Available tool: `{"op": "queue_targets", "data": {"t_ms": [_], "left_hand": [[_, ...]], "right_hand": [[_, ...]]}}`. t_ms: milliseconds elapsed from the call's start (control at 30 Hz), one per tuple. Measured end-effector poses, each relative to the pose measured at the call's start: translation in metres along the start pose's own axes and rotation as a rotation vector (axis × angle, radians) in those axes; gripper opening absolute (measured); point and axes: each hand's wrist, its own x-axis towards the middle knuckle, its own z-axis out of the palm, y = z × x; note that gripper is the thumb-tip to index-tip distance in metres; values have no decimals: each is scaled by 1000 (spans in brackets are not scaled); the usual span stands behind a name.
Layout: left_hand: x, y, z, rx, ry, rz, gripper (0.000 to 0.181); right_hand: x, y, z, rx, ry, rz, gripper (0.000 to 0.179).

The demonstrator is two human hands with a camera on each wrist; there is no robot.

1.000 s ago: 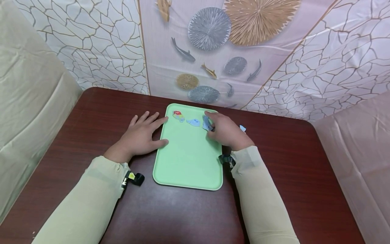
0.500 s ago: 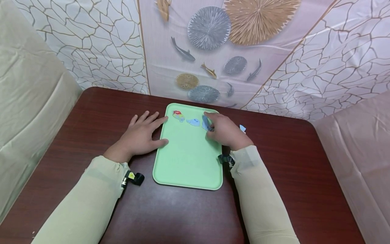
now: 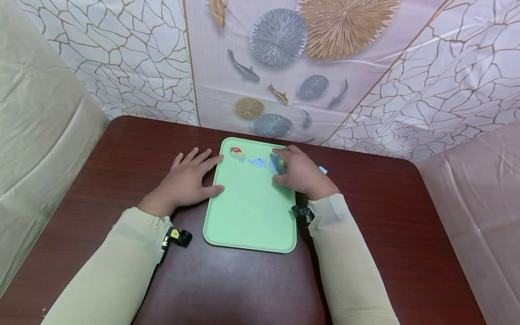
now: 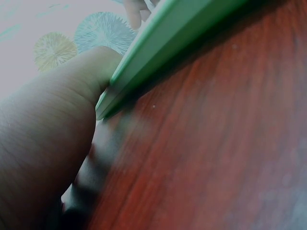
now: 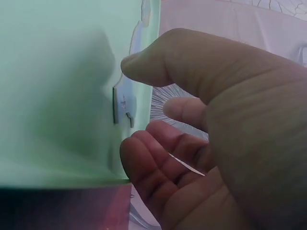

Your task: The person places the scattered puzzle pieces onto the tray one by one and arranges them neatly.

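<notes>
A light green tray lies on the table. My left hand spreads its fingers beside it, with fingertips and thumb touching the tray's left edge. Three flat cut-out pieces lie in a row near the far end: a red, yellow and blue one, a blue one, and another blue piece at the right. Over that last blue piece hovers my right hand, thumb and fingers parted. In the right wrist view the blue piece lies on the tray near the thumb; whether they touch I cannot tell.
A small light blue piece shows on the dark red-brown table, right of the tray, partly hidden by my right hand. A patterned cloth hangs behind the table. Pale cloths flank both sides.
My right thumb and fingers have parted, moving slightly off the right-hand blue piece, which lies flatter and a little farther left. My left hand has stayed put.
</notes>
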Motion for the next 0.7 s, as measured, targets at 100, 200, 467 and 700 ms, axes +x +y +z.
{"op": "queue_targets", "data": {"t_ms": [100,200,467,700], "left_hand": [[0,0,0,-2,-1,1,89],[0,1,-1,-5,-3,1,89],[-1,0,0,0,-3,-1,89],[-1,1,-1,2,-1,-4,89]], "right_hand": [[-3,-1,-4,-8,8,3,83],[-5,-2,-9,-7,8,15,82],[-11,4,-21,-7,13,61,70],[-16,8,-28,-30,21,90,63]]}}
